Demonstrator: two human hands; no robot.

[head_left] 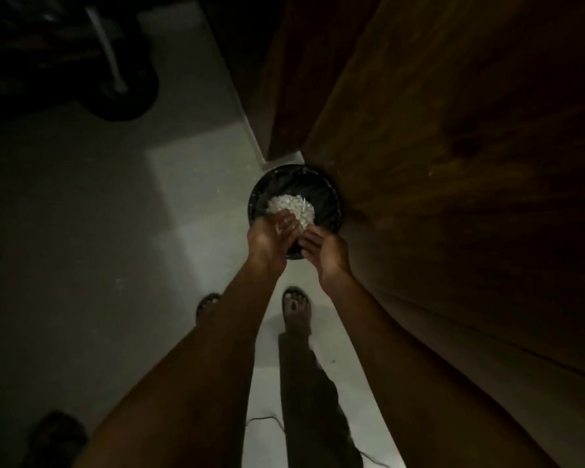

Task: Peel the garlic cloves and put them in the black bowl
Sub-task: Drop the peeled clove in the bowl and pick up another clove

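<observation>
- Over the near rim of the black bowl (328,197), the fingers of both hands met, the left hand (267,239) coming in from one side and the right hand (321,251) from the other.
- The left hand's fingers (286,221) were curled around a few pale pieces, seemingly pinching them just above the heap; whether these were cloves or scraps of skin was too dim to tell.
- The right hand's fingers (306,239) were bent towards the left hand, close to the same pale bits, but the dark hid whether they gripped anything, so I cannot tell.
- Just beyond the fingertips lay a white heap of garlic (293,206) inside the bowl, piled towards the side nearest the hands.
- The bowl sat low on the pale floor (196,184), touching or just beside a tall brown wooden panel (453,130) on the right.
- Both bare forearms reached down from the camera, and two sandalled feet (296,307) stood on the floor below the hands, well apart from the bowl.
- As a judgement, the task looked well along: a good heap was already in the bowl, and the hands seemed to be working or dropping in one more piece.
- No unpeeled cloves showed elsewhere in the dim room, so how much was left could not be judged.
</observation>
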